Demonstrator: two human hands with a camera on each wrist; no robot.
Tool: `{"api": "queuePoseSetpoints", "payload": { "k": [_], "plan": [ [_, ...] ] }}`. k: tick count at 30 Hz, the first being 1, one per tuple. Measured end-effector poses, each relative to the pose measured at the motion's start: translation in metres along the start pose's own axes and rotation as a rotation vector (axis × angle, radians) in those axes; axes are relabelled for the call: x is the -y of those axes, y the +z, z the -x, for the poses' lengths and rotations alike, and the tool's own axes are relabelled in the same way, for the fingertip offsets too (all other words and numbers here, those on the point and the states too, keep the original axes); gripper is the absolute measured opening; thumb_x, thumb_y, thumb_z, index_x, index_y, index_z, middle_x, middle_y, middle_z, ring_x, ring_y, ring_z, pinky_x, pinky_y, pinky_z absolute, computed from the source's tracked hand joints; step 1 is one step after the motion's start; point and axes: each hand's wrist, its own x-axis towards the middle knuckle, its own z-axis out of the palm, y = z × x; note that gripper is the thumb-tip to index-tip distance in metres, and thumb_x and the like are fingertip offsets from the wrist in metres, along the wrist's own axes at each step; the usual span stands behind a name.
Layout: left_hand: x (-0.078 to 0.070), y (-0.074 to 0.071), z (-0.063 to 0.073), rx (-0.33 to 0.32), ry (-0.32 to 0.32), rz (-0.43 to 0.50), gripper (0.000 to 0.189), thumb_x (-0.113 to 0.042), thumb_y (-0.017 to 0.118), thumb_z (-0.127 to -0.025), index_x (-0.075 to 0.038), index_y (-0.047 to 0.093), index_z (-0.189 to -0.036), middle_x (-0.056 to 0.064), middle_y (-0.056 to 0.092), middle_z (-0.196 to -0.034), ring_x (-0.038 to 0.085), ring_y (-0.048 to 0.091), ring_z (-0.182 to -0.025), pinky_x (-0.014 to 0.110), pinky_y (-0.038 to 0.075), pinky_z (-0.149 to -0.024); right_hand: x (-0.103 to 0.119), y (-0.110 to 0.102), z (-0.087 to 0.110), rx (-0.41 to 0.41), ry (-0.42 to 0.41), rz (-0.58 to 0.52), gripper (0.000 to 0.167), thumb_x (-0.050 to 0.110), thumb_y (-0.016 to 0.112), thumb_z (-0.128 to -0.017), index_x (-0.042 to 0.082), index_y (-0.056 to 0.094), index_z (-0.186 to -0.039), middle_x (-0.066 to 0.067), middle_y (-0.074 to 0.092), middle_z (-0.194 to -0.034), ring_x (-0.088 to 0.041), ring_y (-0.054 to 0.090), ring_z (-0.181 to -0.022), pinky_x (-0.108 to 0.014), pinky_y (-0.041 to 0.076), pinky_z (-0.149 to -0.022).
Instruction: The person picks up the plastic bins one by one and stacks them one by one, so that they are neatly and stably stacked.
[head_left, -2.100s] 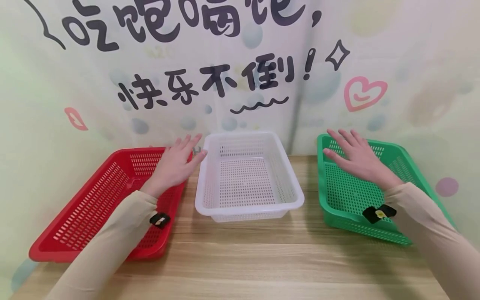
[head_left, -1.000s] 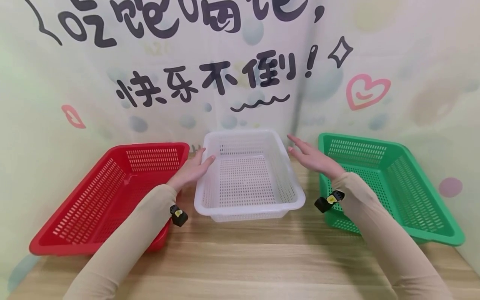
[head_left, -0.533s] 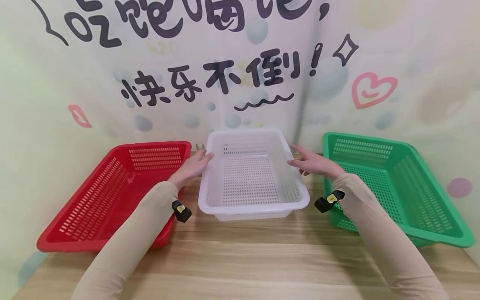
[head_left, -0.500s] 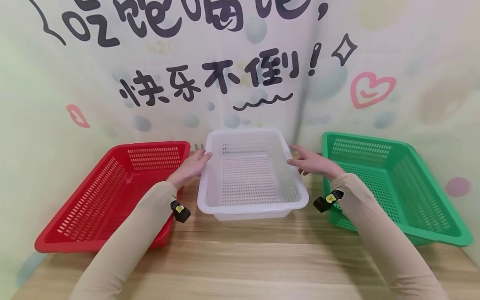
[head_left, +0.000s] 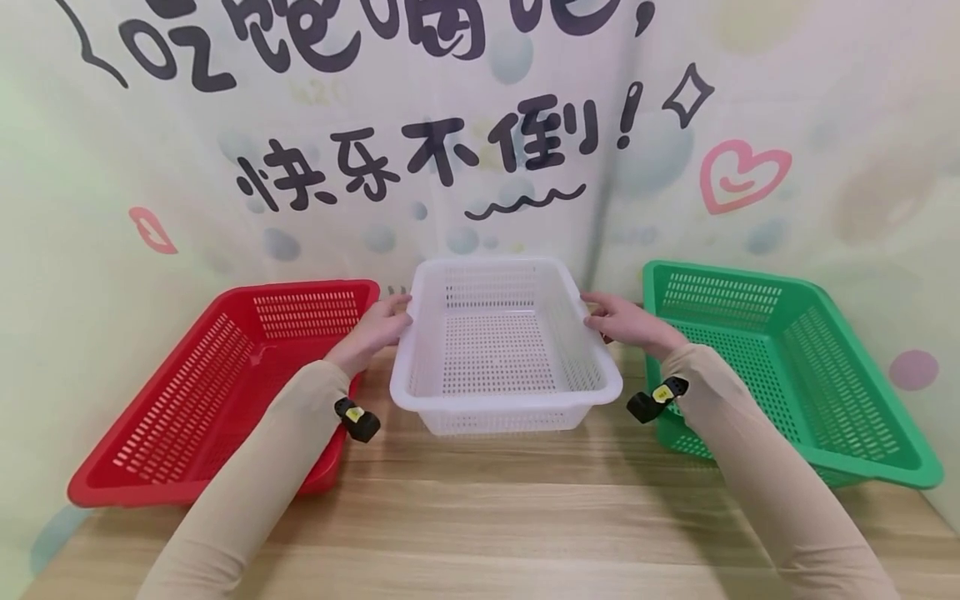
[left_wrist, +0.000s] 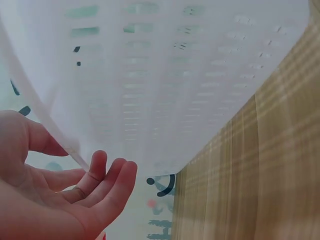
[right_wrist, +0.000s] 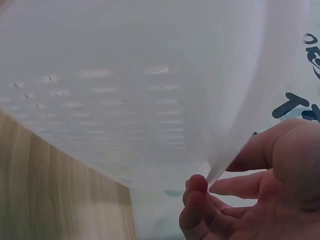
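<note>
A white perforated plastic basket (head_left: 498, 404) stands in the middle of the head view, nothing inside it. My left hand (head_left: 377, 327) grips its left rim; in the left wrist view that hand (left_wrist: 65, 185) has its thumb on the outer edge and its fingers curled beneath the rim. On the opposite side my right hand (head_left: 630, 323) pinches the right rim. The right wrist view has the same hand (right_wrist: 260, 187) with fingertips bent under the rim. Whether the basket's base touches the wooden table (head_left: 480, 517) I cannot tell.
A red basket (head_left: 142, 492) lies on the left and a green basket (head_left: 885, 471) on the right, both close to my forearms. Behind them hangs a pale printed cloth (head_left: 450, 225) with dark lettering.
Both hands have come in from over the red and green baskets to the white basket's side rims and taken hold. The white basket's near side has tilted up slightly in the last half second.
</note>
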Motion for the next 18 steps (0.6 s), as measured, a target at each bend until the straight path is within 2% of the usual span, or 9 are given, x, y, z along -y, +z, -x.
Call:
{"api": "queuePoseSetpoints", "payload": {
  "k": [4,10,15,18],
  "plan": [
    [-0.001,-0.004,-0.001,-0.011,0.002,0.047,0.058,-0.016,0.046,-0.1,-0.009,0.023,-0.153,0.019,0.038,-0.146,0.034,0.045,-0.126,0.048,0.04,-0.102,0.001,-0.001,0.0,-0.017,0.004,-0.03,0.058,0.013,0.043,-0.102,-0.004,0.018,-0.151,-0.031,0.046,-0.132,-0.04,0.053,-0.115,-0.054,0.043,-0.096],
    [-0.006,-0.01,0.003,-0.018,0.045,0.163,0.056,-0.015,0.043,-0.102,-0.009,0.022,-0.154,0.019,0.035,-0.147,0.033,0.043,-0.127,0.046,0.038,-0.104,0.006,0.003,0.007,-0.05,-0.023,-0.111,0.058,0.013,0.043,-0.102,-0.003,0.018,-0.152,-0.03,0.044,-0.134,-0.039,0.051,-0.116,-0.055,0.042,-0.098],
    [-0.01,-0.015,0.007,-0.033,0.098,0.27,0.055,-0.016,0.043,-0.103,-0.009,0.024,-0.153,0.017,0.037,-0.145,0.031,0.043,-0.127,0.043,0.037,-0.105,0.011,0.006,0.015,-0.075,-0.055,-0.19,0.056,0.015,0.039,-0.104,0.0,0.017,-0.153,-0.028,0.039,-0.137,-0.04,0.048,-0.117,-0.057,0.041,-0.098],
    [-0.013,-0.018,0.01,-0.042,0.136,0.323,0.053,-0.016,0.044,-0.103,-0.009,0.027,-0.153,0.016,0.039,-0.144,0.029,0.044,-0.127,0.041,0.038,-0.105,0.013,0.007,0.018,-0.1,-0.074,-0.212,0.055,0.017,0.035,-0.105,0.002,0.016,-0.153,-0.028,0.037,-0.138,-0.039,0.048,-0.116,-0.052,0.044,-0.095]
  ]
}}
